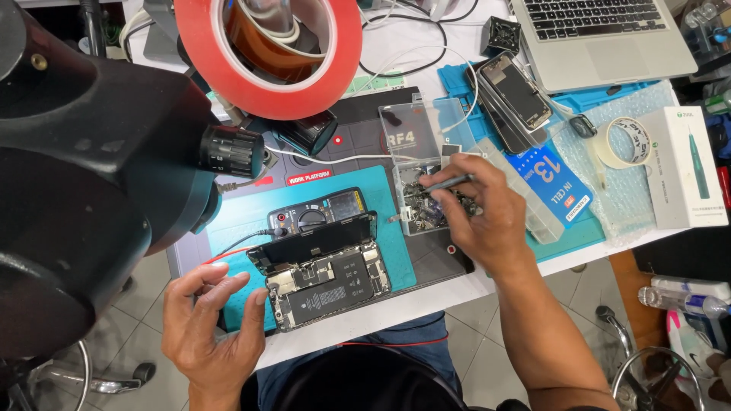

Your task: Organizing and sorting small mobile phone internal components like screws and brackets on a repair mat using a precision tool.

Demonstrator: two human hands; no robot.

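— That big black microscope (84, 152) fills the whole left side, doesn't it?

— It does, and a roll of red tape (268, 53) hangs just beside it, up top.

— What's behind the bench mat?

— A silver laptop (601, 34) at the far right, with a spare phone (516, 90) lying face up on a blue mat just in front of it.

— And further right?

— A roll of pale masking tape (623, 142) on bubble wrap, beside a white box (689, 166) with a green tool pictured on it. A blue packet (554, 183) lies nearer the table edge.
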